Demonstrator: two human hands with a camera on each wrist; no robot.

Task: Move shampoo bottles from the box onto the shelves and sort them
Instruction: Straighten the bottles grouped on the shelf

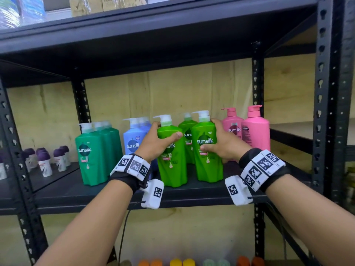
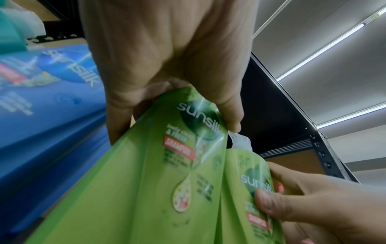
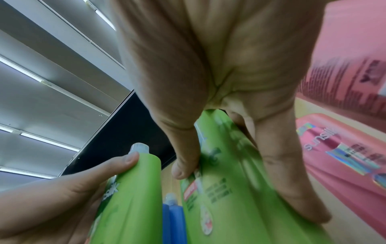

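Two light green shampoo bottles stand upright side by side on the black shelf [image 1: 115, 191]. My left hand [image 1: 159, 140] grips the left green bottle [image 1: 172, 166] near its shoulder, thumb across the front label; the left wrist view shows this bottle [image 2: 158, 165] in the same grip. My right hand [image 1: 221, 143] grips the right green bottle [image 1: 208, 162], thumb on the label, fingers round its right side; the right wrist view shows it [image 3: 225, 189] too. A third green bottle [image 1: 187, 135] stands behind them.
Dark green bottles [image 1: 92, 156] and blue bottles [image 1: 134, 139] stand to the left, pink bottles [image 1: 255, 129] to the right. Small purple-capped containers [image 1: 45, 162] sit on the neighbouring shelf at far left. Shelf posts [image 1: 330, 93] frame the bay. Coloured caps [image 1: 182, 263] show below.
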